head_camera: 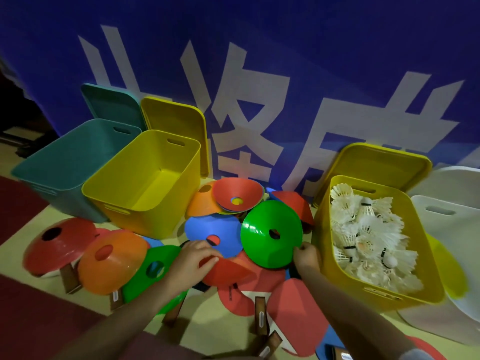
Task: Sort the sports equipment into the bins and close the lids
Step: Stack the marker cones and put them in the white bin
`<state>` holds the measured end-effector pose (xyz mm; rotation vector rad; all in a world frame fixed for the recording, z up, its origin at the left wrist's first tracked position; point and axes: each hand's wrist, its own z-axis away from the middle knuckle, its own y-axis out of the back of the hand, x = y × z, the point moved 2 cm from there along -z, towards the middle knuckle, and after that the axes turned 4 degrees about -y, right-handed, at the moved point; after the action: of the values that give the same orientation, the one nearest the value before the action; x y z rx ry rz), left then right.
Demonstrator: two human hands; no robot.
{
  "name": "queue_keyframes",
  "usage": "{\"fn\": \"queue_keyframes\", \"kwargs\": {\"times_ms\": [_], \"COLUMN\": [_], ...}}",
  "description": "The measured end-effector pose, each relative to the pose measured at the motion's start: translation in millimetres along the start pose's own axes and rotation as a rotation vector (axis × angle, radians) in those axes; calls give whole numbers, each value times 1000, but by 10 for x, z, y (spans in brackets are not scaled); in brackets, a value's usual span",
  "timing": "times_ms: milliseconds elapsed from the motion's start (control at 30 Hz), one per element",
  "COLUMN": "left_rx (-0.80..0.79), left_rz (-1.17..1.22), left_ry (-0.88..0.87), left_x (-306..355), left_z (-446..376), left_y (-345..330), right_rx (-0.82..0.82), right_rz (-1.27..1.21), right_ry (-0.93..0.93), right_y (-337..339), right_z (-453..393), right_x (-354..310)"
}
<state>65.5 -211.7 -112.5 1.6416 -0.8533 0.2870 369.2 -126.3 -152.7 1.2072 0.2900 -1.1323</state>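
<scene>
Nearest the camera, table-tennis paddles (293, 305) lay in a loose heap with their red faces up and wooden handles pointing toward the person, half buried under the disc cones. Just beyond them the left hand (193, 258) rested palm down on a red cone (228, 271), fingers curled over its edge and reaching toward the blue cone (213, 237), so it looked to be gripping the red one, though the thumb was hidden. The right hand (306, 255) pinched the near rim of the green cone (271, 233), which stood tilted up on edge against the pile. The step in hand appeared to be gathering cones, and it would go best if they were nested into one stack, each dropped dome-up over the next, before being carried, so that fewer trips were needed and the paddles underneath were not dragged along. More cones, red (58, 242), orange (111, 258) and green (153, 268), lay to the left and belonged in the same stack. Farther off, the empty yellow bin (109, 188) stood closest to the pile and seemed the natural target, with the teal bin (33, 167) beside it also empty. The right-hand yellow bin (324, 229) already held shuttlecocks (368, 240). All the lids leaned open against the blue banner (285, 48) behind, still to be shut.
</scene>
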Motion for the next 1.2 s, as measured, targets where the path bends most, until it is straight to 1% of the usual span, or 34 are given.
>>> {"fn": "queue_keyframes", "kwargs": {"times_ms": [100, 233, 333, 467, 600, 733, 833, 933, 1067, 1133, 1200], "left_rx": [20, 79, 170, 157, 180, 166, 106, 93, 162, 170, 176], "left_rz": [-23, -27, 10, -46, 81, 118, 32, -58, -44, -23, -37], "left_ry": [101, 287, 453, 682, 795, 765, 717, 586, 369, 284, 264], "left_x": [-81, -89, -47, 0, -43, -110, -155, -138, -75, -73, -121], "left_z": [277, 493, 572, 660, 729, 741, 715, 636, 461, 371, 292], "left_y": [-248, -476, -527, -573, -577, -522, -461, -365, -210, -139, -78], "right_rx": [-16, -18, -16, 23, 73, 88, 85, 147, 256, 260, 239], "right_rz": [1, 18, 12, -8, 19, 74, 135, 258, 213, 185, 165], "right_ry": [39, 72, 62, 48, 87, 152, 219, 397, 594, 646, 644], "right_y": [66, 83, 58, 38, 30, 45, 82, 166, 275, 321, 371], "right_z": [59, 78, 50, -29, -2, 12, 32, 104, 255, 301, 318], "right_x": [-31, -29, -6, -51, -117, -105, -134, -232, -408, -478, -517]}}
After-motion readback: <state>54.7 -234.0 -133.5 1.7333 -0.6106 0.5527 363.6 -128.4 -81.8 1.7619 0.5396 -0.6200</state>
